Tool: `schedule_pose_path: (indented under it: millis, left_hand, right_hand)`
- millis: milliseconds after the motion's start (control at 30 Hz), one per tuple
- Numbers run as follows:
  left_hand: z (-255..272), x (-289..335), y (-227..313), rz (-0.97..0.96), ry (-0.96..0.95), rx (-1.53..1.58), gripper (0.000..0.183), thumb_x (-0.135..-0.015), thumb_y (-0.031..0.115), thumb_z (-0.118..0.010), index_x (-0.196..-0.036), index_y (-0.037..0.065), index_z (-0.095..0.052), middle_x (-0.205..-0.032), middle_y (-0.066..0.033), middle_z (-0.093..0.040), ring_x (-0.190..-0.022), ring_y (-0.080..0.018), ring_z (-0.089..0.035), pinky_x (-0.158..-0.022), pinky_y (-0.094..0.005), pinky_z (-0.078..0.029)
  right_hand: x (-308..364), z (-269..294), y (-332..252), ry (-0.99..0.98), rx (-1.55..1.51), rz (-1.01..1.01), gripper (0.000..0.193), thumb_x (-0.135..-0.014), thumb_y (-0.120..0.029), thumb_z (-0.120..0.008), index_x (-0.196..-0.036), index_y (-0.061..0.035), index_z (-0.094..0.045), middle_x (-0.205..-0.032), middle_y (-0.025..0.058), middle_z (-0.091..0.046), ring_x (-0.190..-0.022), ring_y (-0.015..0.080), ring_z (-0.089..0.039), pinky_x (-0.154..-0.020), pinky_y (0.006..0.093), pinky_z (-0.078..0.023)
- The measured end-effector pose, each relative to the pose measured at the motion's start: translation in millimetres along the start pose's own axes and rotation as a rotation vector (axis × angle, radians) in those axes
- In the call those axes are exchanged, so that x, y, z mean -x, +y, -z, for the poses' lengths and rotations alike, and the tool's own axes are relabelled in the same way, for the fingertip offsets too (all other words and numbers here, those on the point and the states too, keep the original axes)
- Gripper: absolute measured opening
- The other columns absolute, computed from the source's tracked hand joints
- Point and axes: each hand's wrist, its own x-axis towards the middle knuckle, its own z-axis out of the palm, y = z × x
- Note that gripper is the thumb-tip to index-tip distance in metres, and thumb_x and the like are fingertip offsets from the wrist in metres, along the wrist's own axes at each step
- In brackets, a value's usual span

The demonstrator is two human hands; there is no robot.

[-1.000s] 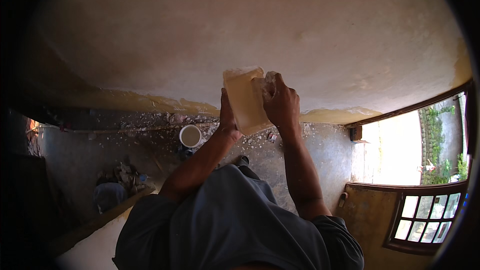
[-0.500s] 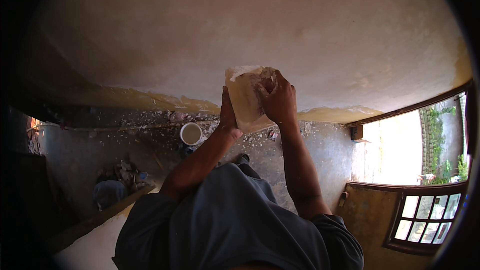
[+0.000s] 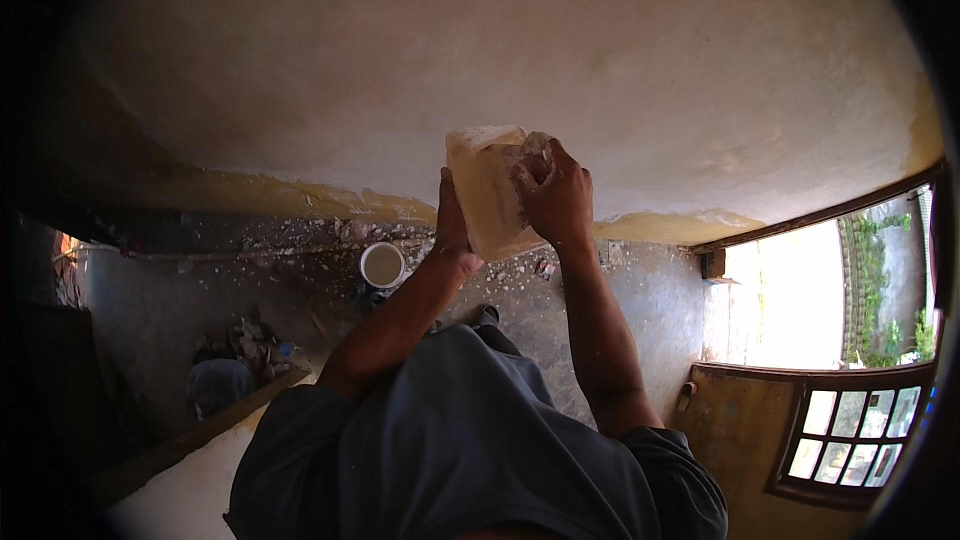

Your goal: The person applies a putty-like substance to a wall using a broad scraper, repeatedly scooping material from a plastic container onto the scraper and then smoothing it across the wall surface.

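Note:
In front of the wall, my left hand (image 3: pixel 456 225) is closed along the left side and lower corner of a pale yellowish, rectangular flat piece (image 3: pixel 485 205) with white residue along its top. It looks like a plastering spreader, though its kind is not certain. My right hand (image 3: pixel 562 202) is closed on a rough, whitish-crusted grip (image 3: pixel 537 150) at the piece's upper right. Whether this grip belongs to the same piece or to a second scraper pressed against it cannot be made out. My right fingers partly cover it.
The wall (image 3: pixel 500 40) has a smooth pale coat above a yellow lower strip. A white bucket (image 3: pixel 382 266) stands on the floor (image 3: pixel 640 300) among scattered white flakes. A debris heap (image 3: pixel 245 350) lies at left. A bright opening (image 3: pixel 775 290) and paned window (image 3: pixel 855 435) are at right.
The flat piece has tilted slightly and shifted a little up and left, with my left hand moving along with it. My right hand has barely moved.

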Motion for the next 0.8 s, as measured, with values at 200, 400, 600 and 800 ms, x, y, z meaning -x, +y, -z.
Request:
schedule_pose_path:
  millis: [200,400,600,800]
  left_hand:
    - [-1,-1,-5,-0.06,0.013,-0.108,0.069,-0.097,0.065,-0.029,-0.142,0.014,-0.045,-0.134,-0.0111,-0.056,-0.12,-0.0288,-0.059,-0.102,-0.0463,-0.049]
    - [-7,12,-7,-0.219,-0.16,-0.188,0.067,-0.099,0.062,-0.026,-0.143,0.015,-0.044,-0.135,-0.0113,-0.055,-0.123,-0.0282,-0.057,-0.102,-0.046,-0.049]
    - [13,-6,-3,0.012,-0.118,0.0,0.094,-0.079,0.061,-0.071,-0.15,0.015,-0.029,-0.144,-0.0123,-0.045,-0.132,-0.0287,-0.048,-0.109,-0.0494,-0.045]
    - [-1,10,-5,-0.242,-0.261,-0.347,0.07,-0.098,0.065,-0.025,-0.146,0.016,-0.042,-0.141,-0.0103,-0.051,-0.129,-0.0299,-0.052,-0.105,-0.0512,-0.047]
  right_hand:
    - [5,-2,-16,-0.052,-0.017,0.012,0.035,-0.078,-0.013,-0.073,-0.109,-0.0013,-0.064,-0.091,0.02,-0.072,-0.089,0.0376,-0.07,-0.078,0.043,-0.055]
    - [1,0,-6,-0.051,-0.004,0.007,0.041,-0.076,-0.014,-0.075,-0.112,-0.0012,-0.063,-0.097,0.0215,-0.071,-0.093,0.037,-0.069,-0.081,0.0422,-0.056]
    - [3,-3,-10,-0.085,-0.094,-0.044,0.039,-0.074,-0.013,-0.077,-0.107,0.003,-0.065,-0.091,0.0163,-0.073,-0.089,0.0291,-0.072,-0.079,0.0385,-0.056]
    - [-6,2,13,-0.136,-0.773,-0.274,0.026,-0.084,0.002,-0.067,-0.109,0.0071,-0.061,-0.097,0.0148,-0.07,-0.09,0.0209,-0.07,-0.078,0.0309,-0.06]
